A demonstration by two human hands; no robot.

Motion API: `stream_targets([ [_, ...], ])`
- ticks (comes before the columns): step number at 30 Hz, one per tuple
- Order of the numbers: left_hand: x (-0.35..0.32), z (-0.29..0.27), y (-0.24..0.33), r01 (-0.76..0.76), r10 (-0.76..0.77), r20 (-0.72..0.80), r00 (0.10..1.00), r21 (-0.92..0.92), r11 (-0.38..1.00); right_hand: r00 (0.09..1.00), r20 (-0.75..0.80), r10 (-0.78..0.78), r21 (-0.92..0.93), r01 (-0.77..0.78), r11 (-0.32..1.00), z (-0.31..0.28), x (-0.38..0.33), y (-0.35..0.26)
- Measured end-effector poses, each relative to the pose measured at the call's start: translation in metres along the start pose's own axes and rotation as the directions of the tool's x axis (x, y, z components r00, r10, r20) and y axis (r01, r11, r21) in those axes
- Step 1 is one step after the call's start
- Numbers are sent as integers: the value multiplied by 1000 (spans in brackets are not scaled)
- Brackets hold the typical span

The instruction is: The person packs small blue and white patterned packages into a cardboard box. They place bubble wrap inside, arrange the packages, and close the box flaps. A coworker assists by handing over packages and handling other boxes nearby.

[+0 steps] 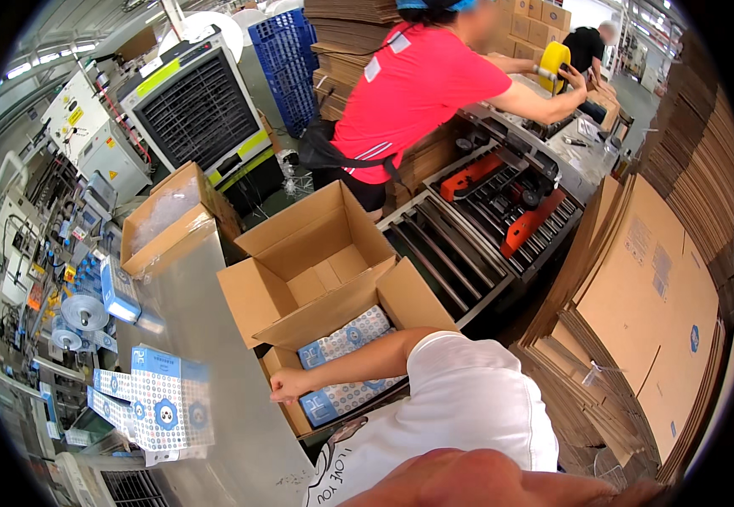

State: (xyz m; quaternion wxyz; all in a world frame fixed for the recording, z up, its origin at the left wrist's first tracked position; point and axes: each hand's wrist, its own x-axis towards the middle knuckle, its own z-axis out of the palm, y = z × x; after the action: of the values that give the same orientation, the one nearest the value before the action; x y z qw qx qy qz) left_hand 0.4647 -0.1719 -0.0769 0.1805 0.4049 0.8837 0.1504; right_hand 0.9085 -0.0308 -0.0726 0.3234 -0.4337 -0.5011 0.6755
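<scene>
My right hand (289, 384) is closed, its fingers curled, at the left side of the near cardboard carton (418, 296). Whatever the fingers hold, if anything, is hidden. The forearm crosses above this carton. Inside it lie blue-and-white patterned packs (320, 406), partly covered by my arm. Beyond stands a second carton (299, 232), its flaps up and its bottom bare. My left hand is out of the picture. To the left, several patterned packs (164, 406) lie in a loose, smeared group on the metal table.
The metal table (249, 414) runs along the left, with a carton of clear plastic (168, 215) at its far end. A roller conveyor (443, 253) and taping machine (511, 194) stand ahead. Flat cardboard stacks (654, 313) rise on the right. A co-worker in red (418, 84) handles a yellow tape roll (553, 66).
</scene>
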Motion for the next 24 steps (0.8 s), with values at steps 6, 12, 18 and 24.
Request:
stream_targets([
  [6,-37,-107,-19,77,-75,19,997,-313,947,994,36,-100,107,95,990,-30,-37,-14],
  [12,-111,-38,208,86,306,342,888,-778,622,996,-70,-63,-45,60,997,-101,-88,-24],
  [18,-174,40,354,289,667,619,415,-785,549,984,-176,-30,37,37,999,-133,-133,-39],
  [24,-173,91,398,311,637,739,220,-672,672,904,-379,-198,-272,96,957,-152,-148,-28],
])
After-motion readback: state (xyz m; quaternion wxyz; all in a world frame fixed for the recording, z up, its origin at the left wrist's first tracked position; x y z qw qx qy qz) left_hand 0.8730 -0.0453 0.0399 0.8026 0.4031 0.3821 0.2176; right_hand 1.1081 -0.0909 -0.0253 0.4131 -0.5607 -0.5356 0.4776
